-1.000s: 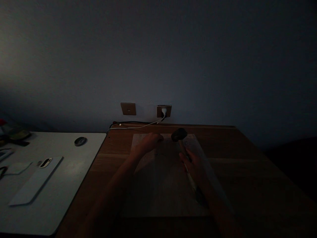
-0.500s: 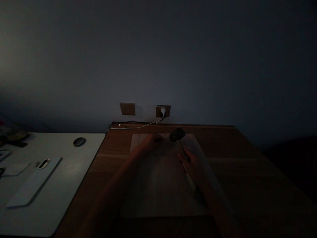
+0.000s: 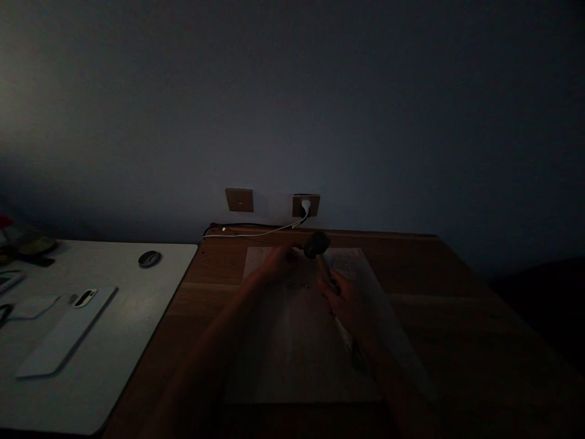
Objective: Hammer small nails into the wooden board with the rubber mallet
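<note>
The scene is very dark. My right hand (image 3: 350, 305) is closed round the shaft of a hammer (image 3: 316, 245), whose dark head sits at the far end, over a pale wooden board (image 3: 297, 341) lying on the brown table (image 3: 457, 317). My left hand (image 3: 278, 262) rests on the far part of the board with its fingertips pinched together right beside the hammer head; what they pinch is too small and dark to name.
A white desk (image 3: 114, 341) adjoins on the left, carrying a white flat device (image 3: 64, 335), a small round dark object (image 3: 149, 259) and clutter at its far left. Two wall plates sit behind; a white plug (image 3: 305, 206) and cable run from one.
The hammer head has swung left and closer to my left hand's fingertips. My right hand has shifted left with it. The left hand has stayed put.
</note>
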`<state>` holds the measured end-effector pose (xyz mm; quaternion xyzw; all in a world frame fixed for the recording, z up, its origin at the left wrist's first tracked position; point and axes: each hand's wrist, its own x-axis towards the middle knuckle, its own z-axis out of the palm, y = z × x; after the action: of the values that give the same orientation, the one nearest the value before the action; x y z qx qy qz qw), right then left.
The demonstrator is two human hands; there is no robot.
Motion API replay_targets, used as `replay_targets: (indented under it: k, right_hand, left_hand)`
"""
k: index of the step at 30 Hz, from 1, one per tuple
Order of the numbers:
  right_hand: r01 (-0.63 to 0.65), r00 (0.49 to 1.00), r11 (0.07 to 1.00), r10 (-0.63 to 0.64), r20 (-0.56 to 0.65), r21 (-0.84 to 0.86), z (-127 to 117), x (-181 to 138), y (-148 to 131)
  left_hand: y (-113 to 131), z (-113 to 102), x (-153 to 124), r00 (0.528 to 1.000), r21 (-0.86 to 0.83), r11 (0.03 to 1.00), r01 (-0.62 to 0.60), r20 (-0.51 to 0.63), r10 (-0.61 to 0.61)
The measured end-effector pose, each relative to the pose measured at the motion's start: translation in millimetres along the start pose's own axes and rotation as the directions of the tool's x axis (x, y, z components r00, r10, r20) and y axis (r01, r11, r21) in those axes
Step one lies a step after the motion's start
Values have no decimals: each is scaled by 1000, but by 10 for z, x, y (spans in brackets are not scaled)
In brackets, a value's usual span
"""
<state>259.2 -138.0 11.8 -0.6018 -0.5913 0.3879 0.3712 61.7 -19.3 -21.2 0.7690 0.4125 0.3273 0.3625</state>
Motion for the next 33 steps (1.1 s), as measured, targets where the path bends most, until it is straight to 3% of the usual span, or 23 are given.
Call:
replay_targets:
  k: [8,18,23,28,33]
  right_hand:
    - [137,989,980,-144,-42,-143,109,-21,84]
    - [142,989,981,-145,-18,-135,140,-36,120]
    - [68,998,991,-69,-1,-119,119,-59,90]
    - [28,999,996,-26,24,-88,102,-63,129]
    - [99,994,992,-102,-32,-82,124,-32,143]
  left_hand:
    - [24,13,20,999,16,999,-41,-28,41]
    - [35,-9,6,999,45,999,-23,-30,24]
    - [212,-143,27,998,222,975,0,56,-13]
    - [416,-391,-17,952,527,848,60,225,-208]
    - [547,-431,-57,909,552,832,-62,375,-182]
